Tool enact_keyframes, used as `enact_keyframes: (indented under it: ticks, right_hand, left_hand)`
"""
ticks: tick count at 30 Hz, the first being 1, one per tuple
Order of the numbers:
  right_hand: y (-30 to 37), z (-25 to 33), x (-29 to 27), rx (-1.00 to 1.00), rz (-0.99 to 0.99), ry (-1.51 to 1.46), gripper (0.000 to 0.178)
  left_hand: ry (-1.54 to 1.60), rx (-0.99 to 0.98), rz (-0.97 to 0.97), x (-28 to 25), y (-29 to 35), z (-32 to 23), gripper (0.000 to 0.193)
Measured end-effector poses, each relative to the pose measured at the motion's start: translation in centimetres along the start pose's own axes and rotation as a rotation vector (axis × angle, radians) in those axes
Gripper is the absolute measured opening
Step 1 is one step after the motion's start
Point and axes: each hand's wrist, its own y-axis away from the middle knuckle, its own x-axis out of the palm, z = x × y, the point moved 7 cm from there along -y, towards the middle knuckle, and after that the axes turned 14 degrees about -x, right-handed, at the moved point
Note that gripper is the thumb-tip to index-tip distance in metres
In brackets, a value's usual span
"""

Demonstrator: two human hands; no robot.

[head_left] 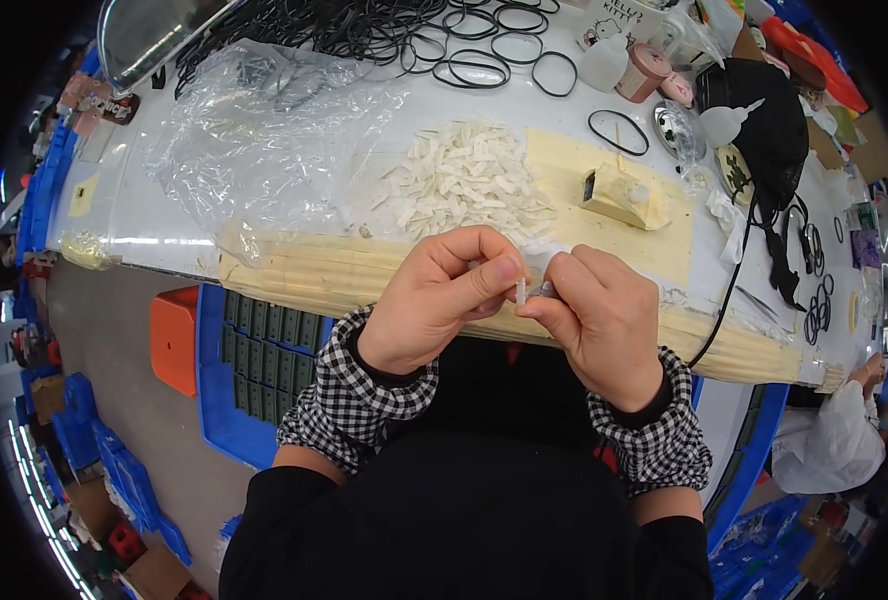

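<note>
Just above the table's front edge, my left hand (449, 285) pinches a small white piece (522, 291) between thumb and forefinger. Close beside it, my right hand (604, 310) is closed with thumb against forefinger. Something small and greyish shows at its fingertips, too small to name. The fingertips of both hands almost meet. Beyond them lies a heap of short off-white strips (469, 180). To the right of the heap, a block wrapped in yellowish tape (624, 197) rests on a yellow taped patch (664, 245) of the table.
Crumpled clear plastic (264, 150) covers the table's left part. Black rubber rings (479, 65) lie at the back. Bottles, a black bag (759, 125) and tweezers (761, 305) are on the right. Below, a blue crate (234, 400) holds dark green parts beside an orange stool (174, 340).
</note>
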Motion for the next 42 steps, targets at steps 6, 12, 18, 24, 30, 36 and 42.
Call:
enact_keyframes:
  ticks: [6,12,18,24,30,36,42]
  right_hand:
    - [0.1,0.1,0.0,-0.002,0.004,0.015,0.035]
    - [0.1,0.2,-0.2,-0.005,-0.005,0.030,0.035]
    - [0.1,0.2,-0.2,-0.007,0.005,0.045,0.035]
    - [0.2,0.3,-0.3,-0.008,0.027,0.030,0.034]
    - [3.1,-4.5,-2.5,0.298,-0.202,-0.075,0.017]
    - [3.8,-4.3,-0.3,0.280,-0.093,-0.006,0.014]
    - [3.5,-4.1,0.6,0.207,-0.063,0.056,0.020]
  left_hand:
    - [-0.019,-0.003,-0.019,-0.1,0.1,0.0,0.015]
    - [-0.036,-0.008,-0.036,-0.2,0.3,0.1,0.015]
    - [-0.045,-0.009,-0.036,-0.2,0.3,0.1,0.016]
    - [-0.015,0.041,-0.048,-0.3,0.1,0.3,0.013]
    - [0.081,0.049,-0.229,-1.8,0.3,0.0,0.014]
    - [0.112,0.060,-0.220,-1.7,-0.2,-0.2,0.018]
    - [0.176,0.087,-0.204,-1.5,-0.1,-0.2,0.024]
